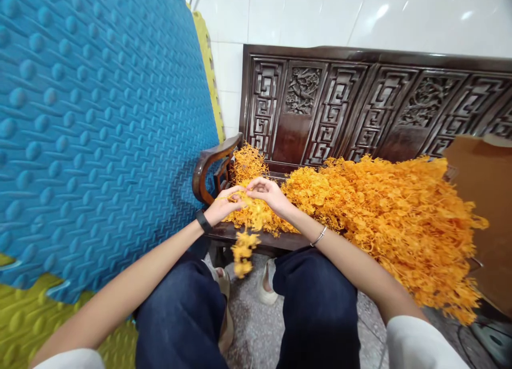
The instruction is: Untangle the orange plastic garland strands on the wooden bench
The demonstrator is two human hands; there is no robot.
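Observation:
My left hand [227, 205] and my right hand [269, 193] meet over the front of a dark wooden bench, fingertips almost touching. Between them is pinched a strand of orange artificial flowers [244, 251], whose lower end dangles past the bench edge above the floor. Fingers of both hands are closed on its upper part; the exact grip point is too small to make out. Behind and beneath the hands lies a smaller heap of the same orange strands [248, 163]. A far larger orange pile [392, 209] spreads along the bench to the right of my right hand.
The carved bench back [304, 91] runs along a white tiled wall [296, 17]. A curved armrest [206, 169] stands just left of my hands. Blue foam matting [100, 118] rises at the left. A cardboard box [480, 187] stands at the far right, with a cable below it.

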